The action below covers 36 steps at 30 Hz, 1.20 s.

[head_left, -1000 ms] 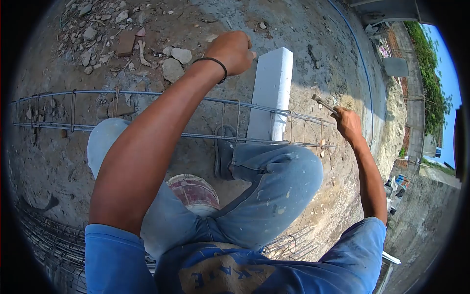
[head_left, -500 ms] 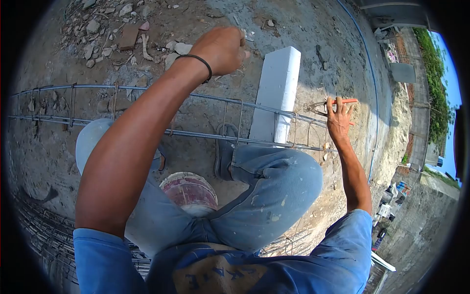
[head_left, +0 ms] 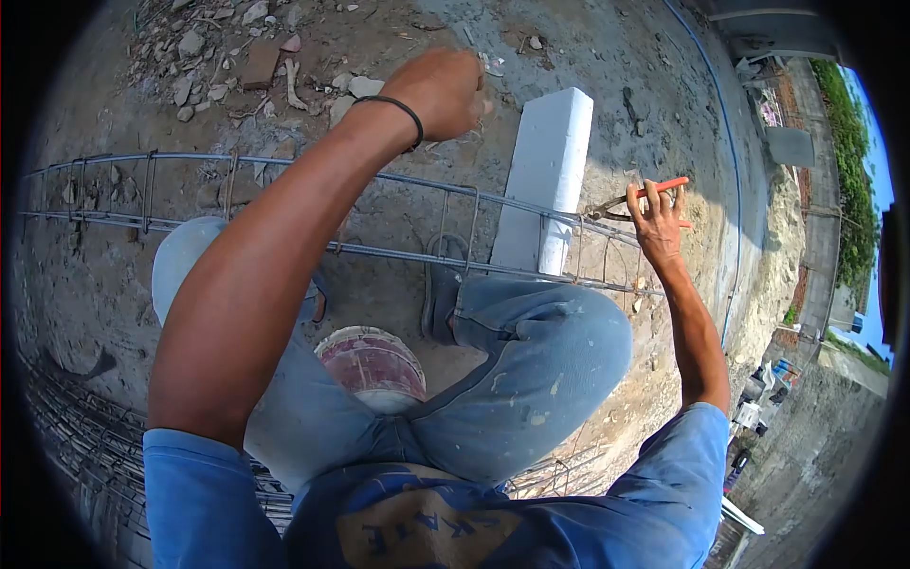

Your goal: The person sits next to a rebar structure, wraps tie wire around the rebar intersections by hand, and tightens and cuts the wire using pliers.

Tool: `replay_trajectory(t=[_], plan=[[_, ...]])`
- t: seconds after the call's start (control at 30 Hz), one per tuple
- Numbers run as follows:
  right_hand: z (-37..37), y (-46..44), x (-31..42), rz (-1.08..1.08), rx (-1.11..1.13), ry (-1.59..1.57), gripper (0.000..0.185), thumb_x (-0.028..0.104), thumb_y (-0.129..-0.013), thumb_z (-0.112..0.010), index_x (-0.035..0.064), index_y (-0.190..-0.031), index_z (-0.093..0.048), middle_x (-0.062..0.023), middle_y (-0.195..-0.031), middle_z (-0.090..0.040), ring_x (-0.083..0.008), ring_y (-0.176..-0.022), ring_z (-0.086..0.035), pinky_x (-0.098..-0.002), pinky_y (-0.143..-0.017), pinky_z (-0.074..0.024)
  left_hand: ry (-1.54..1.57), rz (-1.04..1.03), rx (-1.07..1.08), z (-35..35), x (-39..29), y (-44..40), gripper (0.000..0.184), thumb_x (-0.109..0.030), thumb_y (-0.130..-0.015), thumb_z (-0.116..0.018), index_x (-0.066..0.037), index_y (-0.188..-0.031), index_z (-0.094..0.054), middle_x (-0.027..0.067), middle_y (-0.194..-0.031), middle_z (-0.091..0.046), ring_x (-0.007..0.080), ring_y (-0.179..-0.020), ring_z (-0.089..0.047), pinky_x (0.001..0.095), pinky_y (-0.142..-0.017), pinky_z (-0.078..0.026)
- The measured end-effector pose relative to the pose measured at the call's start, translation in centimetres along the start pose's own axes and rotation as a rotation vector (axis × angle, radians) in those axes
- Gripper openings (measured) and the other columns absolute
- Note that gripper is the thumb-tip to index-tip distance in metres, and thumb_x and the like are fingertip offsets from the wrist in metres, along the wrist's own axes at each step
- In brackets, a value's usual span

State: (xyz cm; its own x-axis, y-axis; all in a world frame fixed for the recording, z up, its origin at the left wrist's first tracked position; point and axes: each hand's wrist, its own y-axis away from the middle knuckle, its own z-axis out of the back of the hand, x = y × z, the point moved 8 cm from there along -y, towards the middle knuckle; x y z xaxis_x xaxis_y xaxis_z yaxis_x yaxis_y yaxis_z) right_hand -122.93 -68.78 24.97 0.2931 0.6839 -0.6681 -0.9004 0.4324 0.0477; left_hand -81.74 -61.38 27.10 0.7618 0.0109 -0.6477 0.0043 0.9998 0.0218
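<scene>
My right hand (head_left: 657, 228) is closed round the red handles of pincers (head_left: 616, 206), whose dark jaws point left. Those jaws are near the top bars of a long rebar cage (head_left: 427, 180), around its right part. High above the cage, my left hand (head_left: 442, 93) is curled with the back of the hand towards me. Its fingertips are mostly hidden, so I cannot make out what they hold. Behind the cage, a white block (head_left: 545, 156) lies on the ground, partly crossed by the bars. Square wire stirrups (head_left: 458, 228) ring the long bars.
A paint-spattered bucket (head_left: 372, 365) stands between my legs. Rubble and a brick (head_left: 261, 64) lie at upper left. More rebar (head_left: 71, 427) is stacked at lower left. A blue hose (head_left: 720, 114) runs along the right side, with assorted items (head_left: 758, 398) beyond.
The pincers' jaws have swung slightly left, towards the cage bars, and the handles are tilted more. My left hand stays curled, and the whole view has shifted a little.
</scene>
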Motion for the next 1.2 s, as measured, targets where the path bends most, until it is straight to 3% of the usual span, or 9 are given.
replay_trajectory(t=[0.17,0.27,0.33,0.57,0.63,0.73,0.77,0.9,1.2], plan=[[0.0,-0.5,0.5,0.018,-0.047,0.000,0.058,0.007,-0.086,-0.060,0.0193,-0.142,-0.050,-0.0134,-0.139,-0.044,-0.0293,-0.114,-0.051,-0.0703,-0.115,-0.0261,-0.015,0.019,0.028,-0.3,-0.1,0.2,0.037,-0.026,-0.090,-0.073,0.002,-0.114,-0.069,0.0234,-0.102,-0.073,0.0380,-0.098,-0.070,0.0449,-0.088,-0.054],[0.4,-1.2,0.1,0.021,-0.016,-0.030,0.055,0.009,-0.086,-0.060,0.0183,-0.139,-0.053,-0.0134,-0.133,-0.050,-0.0306,-0.111,-0.054,-0.0627,-0.113,-0.0309,-0.029,0.002,0.014,-0.3,-0.2,0.4,0.037,-0.026,-0.090,-0.073,0.001,-0.115,-0.070,0.0233,-0.101,-0.073,0.0385,-0.098,-0.070,0.0452,-0.088,-0.053],[0.9,-1.9,-0.1,0.007,-0.033,-0.005,0.039,0.010,-0.087,-0.061,0.0159,-0.125,-0.061,-0.0071,-0.124,-0.058,-0.0268,-0.097,-0.058,-0.0561,-0.103,-0.0389,-0.033,0.003,0.023,-0.5,-0.1,0.3,0.037,-0.026,-0.090,-0.073,0.001,-0.115,-0.070,0.0233,-0.101,-0.073,0.0387,-0.098,-0.070,0.0454,-0.088,-0.053],[2.2,-3.4,-0.1,0.060,-0.048,-0.001,0.027,0.014,-0.089,-0.059,0.0106,-0.115,-0.066,-0.0044,-0.115,-0.062,-0.0265,-0.095,-0.059,-0.0516,-0.102,-0.0390,-0.065,-0.017,0.027,-0.6,0.1,0.2,0.036,-0.026,-0.090,-0.073,0.001,-0.113,-0.070,0.0231,-0.101,-0.073,0.0393,-0.099,-0.069,0.0462,-0.089,-0.053],[3.1,-4.7,1.0,0.112,0.152,0.040,0.023,0.014,-0.090,-0.057,0.0051,-0.108,-0.069,-0.0077,-0.111,-0.064,-0.0274,-0.100,-0.059,-0.0495,-0.108,-0.0354,-0.063,-0.009,0.030,-0.4,-0.1,0.1,0.036,-0.027,-0.090,-0.073,0.001,-0.113,-0.070,0.0230,-0.102,-0.073,0.0392,-0.099,-0.069,0.0462,-0.089,-0.053],[1.3,-5.5,2.1,-0.013,1.009,0.112,0.022,0.012,-0.088,-0.057,0.0006,-0.084,-0.076,-0.0192,-0.091,-0.075,-0.0311,-0.084,-0.073,-0.0477,-0.080,-0.0583,-0.068,-0.023,0.031,-0.9,-0.4,-0.4,0.036,-0.027,-0.089,-0.073,0.001,-0.112,-0.070,0.0227,-0.103,-0.073,0.0392,-0.100,-0.069,0.0463,-0.089,-0.053],[2.9,-6.4,2.5,-0.016,0.899,-0.057,0.022,0.014,-0.086,-0.059,-0.0002,-0.083,-0.077,-0.0219,-0.087,-0.075,-0.0344,-0.073,-0.075,-0.0465,-0.063,-0.0598,-0.076,-0.041,0.028,-1.3,-0.7,-0.6,0.035,-0.026,-0.089,-0.073,0.001,-0.111,-0.070,0.0225,-0.103,-0.073,0.0392,-0.100,-0.069,0.0463,-0.089,-0.053],[2.0,-3.3,0.2,-0.231,0.824,-0.291,0.025,0.021,-0.087,-0.063,-0.0001,-0.079,-0.074,-0.0250,-0.082,-0.071,-0.0409,-0.078,-0.072,-0.0484,-0.070,-0.0577,-0.089,-0.050,0.046,-1.7,-1.3,-0.6,0.036,-0.026,-0.089,-0.073,0.001,-0.112,-0.070,0.0221,-0.102,-0.073,0.0393,-0.100,-0.069,0.0462,-0.089,-0.053],[-1.8,3.5,0.3,-0.475,0.578,-0.360,0.020,0.021,-0.085,-0.063,0.0050,-0.080,-0.073,-0.0248,-0.079,-0.069,-0.0416,-0.075,-0.070,-0.0501,-0.069,-0.0556,-0.099,-0.042,0.096,-1.6,-0.3,0.9,0.036,-0.025,-0.090,-0.073,0.001,-0.114,-0.069,0.0214,-0.100,-0.073,0.0397,-0.098,-0.068,0.0477,-0.088,-0.052]])
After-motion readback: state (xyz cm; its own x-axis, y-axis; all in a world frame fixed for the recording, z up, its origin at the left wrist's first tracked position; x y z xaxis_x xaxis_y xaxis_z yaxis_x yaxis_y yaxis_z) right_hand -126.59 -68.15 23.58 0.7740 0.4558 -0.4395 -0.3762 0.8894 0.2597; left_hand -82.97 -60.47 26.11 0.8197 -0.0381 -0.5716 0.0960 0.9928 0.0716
